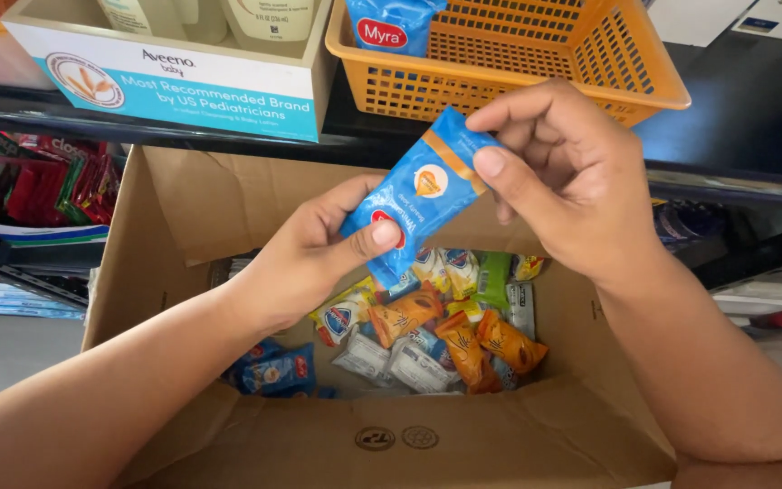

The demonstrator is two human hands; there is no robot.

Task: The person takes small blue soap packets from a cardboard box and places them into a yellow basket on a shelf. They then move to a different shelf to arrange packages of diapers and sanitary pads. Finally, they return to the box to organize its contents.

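Note:
I hold a small blue packet point(420, 192) with an orange stripe over an open cardboard box point(183, 217). My left hand point(314, 254) pinches its lower end, thumb on the front. My right hand point(567, 172) grips its upper end between thumb and fingers. Inside the box lie several small packets point(436, 330) in orange, blue, white, green and yellow.
An orange plastic basket point(536, 54) with a blue packet point(389, 25) in it stands on a dark shelf above the box. A white-and-teal carton point(174, 81) of bottles sits to its left. Red packets point(47, 190) fill a lower shelf at left.

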